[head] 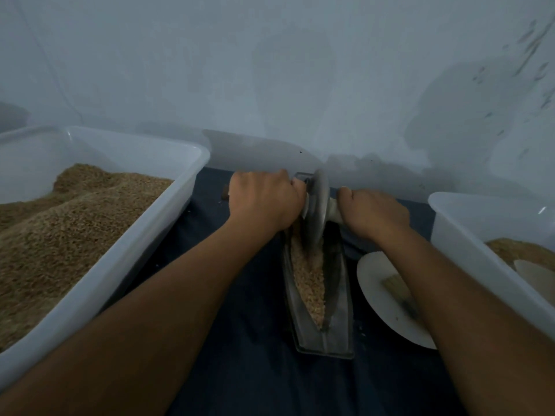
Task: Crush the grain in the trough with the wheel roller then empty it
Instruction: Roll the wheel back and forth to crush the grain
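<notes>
A narrow metal trough (338,298) lies lengthwise on the dark cloth, with pale grain (309,277) along its groove. The metal wheel roller (315,205) stands upright in the trough's far end. My left hand (264,199) grips the roller's axle handle on the left side. On the right side, my right hand (375,214) grips the other handle. Both handles are mostly hidden inside my fists.
A large translucent bin (126,265) full of brown grain stands at the left. A second bin (480,250) with some grain stands at the right. A white plate (378,283) with a small brush lies beside the trough. A pale wall rises just behind.
</notes>
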The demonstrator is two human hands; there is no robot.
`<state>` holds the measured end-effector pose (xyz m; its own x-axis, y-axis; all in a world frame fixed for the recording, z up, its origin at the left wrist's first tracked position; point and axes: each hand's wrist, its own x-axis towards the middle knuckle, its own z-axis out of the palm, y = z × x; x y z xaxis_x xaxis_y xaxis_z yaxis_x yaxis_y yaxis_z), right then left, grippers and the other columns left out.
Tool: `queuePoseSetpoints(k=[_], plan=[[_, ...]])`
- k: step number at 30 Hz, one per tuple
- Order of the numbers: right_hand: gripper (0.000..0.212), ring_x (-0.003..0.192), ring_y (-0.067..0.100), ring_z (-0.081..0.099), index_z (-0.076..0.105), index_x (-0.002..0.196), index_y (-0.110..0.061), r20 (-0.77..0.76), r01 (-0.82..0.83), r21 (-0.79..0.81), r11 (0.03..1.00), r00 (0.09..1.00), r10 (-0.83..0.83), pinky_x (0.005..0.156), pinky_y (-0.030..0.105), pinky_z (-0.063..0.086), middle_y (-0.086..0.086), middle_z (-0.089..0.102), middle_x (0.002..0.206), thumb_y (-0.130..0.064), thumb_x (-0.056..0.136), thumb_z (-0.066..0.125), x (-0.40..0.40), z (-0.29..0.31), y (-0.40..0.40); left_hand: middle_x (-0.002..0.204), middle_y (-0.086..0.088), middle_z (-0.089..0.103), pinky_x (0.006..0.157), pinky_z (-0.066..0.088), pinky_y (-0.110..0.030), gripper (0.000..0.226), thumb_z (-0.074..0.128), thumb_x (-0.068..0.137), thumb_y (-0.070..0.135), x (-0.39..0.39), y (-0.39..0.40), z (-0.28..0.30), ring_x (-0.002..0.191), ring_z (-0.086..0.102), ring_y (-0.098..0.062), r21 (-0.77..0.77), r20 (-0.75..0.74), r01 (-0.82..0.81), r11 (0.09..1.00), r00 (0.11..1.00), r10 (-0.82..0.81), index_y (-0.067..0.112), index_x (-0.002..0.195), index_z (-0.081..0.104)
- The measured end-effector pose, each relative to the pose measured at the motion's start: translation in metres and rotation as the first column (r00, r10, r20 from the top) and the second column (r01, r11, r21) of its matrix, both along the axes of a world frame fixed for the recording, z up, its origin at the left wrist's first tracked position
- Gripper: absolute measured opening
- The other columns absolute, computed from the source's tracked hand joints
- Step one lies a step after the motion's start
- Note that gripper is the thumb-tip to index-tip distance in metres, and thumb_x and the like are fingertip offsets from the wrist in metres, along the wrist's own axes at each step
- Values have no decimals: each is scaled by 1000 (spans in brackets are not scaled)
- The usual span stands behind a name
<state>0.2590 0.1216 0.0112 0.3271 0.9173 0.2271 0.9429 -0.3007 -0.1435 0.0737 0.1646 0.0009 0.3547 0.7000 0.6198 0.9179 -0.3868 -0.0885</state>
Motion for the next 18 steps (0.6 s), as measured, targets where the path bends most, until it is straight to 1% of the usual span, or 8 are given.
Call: queuePoseSetpoints(k=[3,5,7,9,11,13,15,18], plan=[[43,74,22,41,52,79,-25,-1,2,-9,1000,1000,-2,53,28,20,9,65,112,-43,100,19,0,2,4,49,6,20,48,27,-27,50,53,93,24,-3,1,1,38,20,-18,-19,27,56,998,998,-55,24,55,20],[47,83,25,49,59,90,-24,-53,-1,-6,1000,999,1,60,29,27,9,64,118,-44,101,18,1,0,2,45,6,15,48,30,-28,56,57,91,24,-2,-5,3,37,16,-16,15,53,59,998,997,-59,25,53,16],[50,93,29,54,63,103,-19,-39,-12,-13,1000,999,11,68,33,32,12,63,120,-41,102,18,2,-2,-5,45,5,15,49,36,-33,54,49,95,27,0,-11,3,38,14,-16,22,24,46,999,999,-46,24,52,17],[42,80,28,48,57,97,-17,51,-53,-31,998,997,55,60,31,30,11,61,106,-35,102,19,0,-5,-13,46,3,19,53,38,-35,49,39,98,30,0,-15,3,40,19,-17,13,-37,39,999,999,-39,21,53,21],[36,67,21,37,49,88,-19,109,-65,-26,998,992,67,52,28,19,5,53,89,-33,102,19,-2,-7,-22,47,1,23,52,34,-33,47,40,98,27,-4,-19,2,40,23,-17,18,-108,58,998,993,-55,18,57,20],[32,60,17,32,45,87,-20,167,-84,-7,996,982,84,50,28,17,-1,44,78,-32,103,21,-5,-9,-31,49,0,29,53,37,-33,45,42,98,23,-7,-26,-1,41,31,-18,13,-189,83,996,979,-79,17,63,14],[32,56,14,30,44,85,-19,201,-105,25,994,975,98,50,28,18,-2,41,73,-32,104,22,-8,-10,-41,52,0,35,56,43,-36,43,38,99,24,-10,-33,-3,43,36,-20,6,-216,82,997,973,-79,18,65,13],[21,58,19,35,41,91,-19,241,-138,69,988,963,118,49,29,20,-2,41,75,-31,102,28,-11,-12,-54,56,0,36,58,42,-37,32,14,95,29,-14,-49,-2,44,34,-20,-3,-207,95,995,974,-94,18,71,32]])
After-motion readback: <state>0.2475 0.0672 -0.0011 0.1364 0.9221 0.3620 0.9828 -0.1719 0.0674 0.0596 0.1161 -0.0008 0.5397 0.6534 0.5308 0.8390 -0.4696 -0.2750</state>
